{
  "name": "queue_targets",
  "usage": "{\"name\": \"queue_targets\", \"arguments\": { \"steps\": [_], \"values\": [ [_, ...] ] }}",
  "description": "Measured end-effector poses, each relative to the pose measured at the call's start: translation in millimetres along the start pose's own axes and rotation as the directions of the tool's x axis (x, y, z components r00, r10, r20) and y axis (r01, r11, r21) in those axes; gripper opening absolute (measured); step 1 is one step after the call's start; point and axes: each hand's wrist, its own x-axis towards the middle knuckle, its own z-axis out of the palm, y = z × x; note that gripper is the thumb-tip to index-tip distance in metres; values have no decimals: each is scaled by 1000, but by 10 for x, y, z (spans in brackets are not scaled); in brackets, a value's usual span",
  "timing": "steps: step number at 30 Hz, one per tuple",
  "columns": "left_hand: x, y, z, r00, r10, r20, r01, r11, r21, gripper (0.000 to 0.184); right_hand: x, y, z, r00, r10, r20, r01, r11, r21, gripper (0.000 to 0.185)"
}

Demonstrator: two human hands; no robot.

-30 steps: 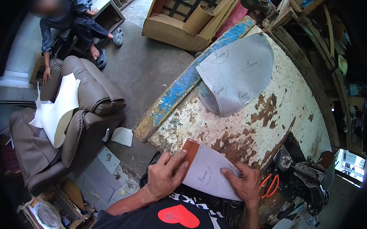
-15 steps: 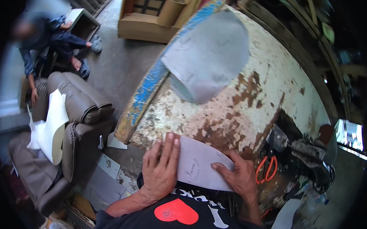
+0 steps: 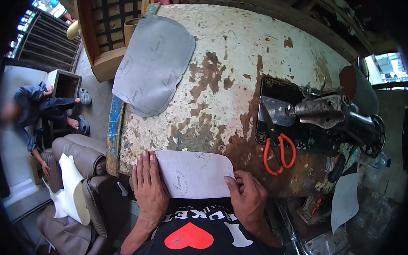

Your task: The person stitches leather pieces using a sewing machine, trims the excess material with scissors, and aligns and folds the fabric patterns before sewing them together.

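A cut piece of light grey upholstery material (image 3: 195, 174) with dark printed lettering lies at the near edge of the worktable, close to my shirt. Its upper right corner is rounded. My left hand (image 3: 150, 186) rests flat on its left end, fingers stretched out and close together. At the right end, my right hand (image 3: 246, 194) pinches the edge between thumb and curled fingers. Farther off, a larger stack of grey printed pieces (image 3: 154, 63) lies at the table's left side. Scissors with orange handles (image 3: 279, 152) lie to the right of my right hand.
A black sewing machine (image 3: 321, 111) stands on the right of the worn, paint-flaked table (image 3: 227, 101). To the left are a brown padded seat (image 3: 96, 186) with white offcuts (image 3: 71, 186) and a seated person (image 3: 38, 99). A grey offcut (image 3: 345, 202) hangs at lower right.
My view has swung to the right, bringing the sewing machine fully into sight. Both hands stay on the grey piece, which now lies more level; my right fingers have curled in at its edge.
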Motion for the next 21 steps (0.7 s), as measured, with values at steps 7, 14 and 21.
{"name": "queue_targets", "arguments": {
  "steps": [7, 14, 21],
  "values": [
    [16, 1, -4, 999, 14, 34, -16, 999, 48, 61, -56, 111, 84, 985, -134, -105, 127, 990, -68, 25],
    [12, 76, -43, 998, -6, 69, 6, 1000, -2, 78, -55, 44, 60, 962, -229, -148, 200, 962, -185, 31],
    [-67, -34, 131, 992, 89, 94, -103, 981, 164, 90, 1, -548, 910, 744, -641, 190, 654, 756, -13, 59]
  ]
}}
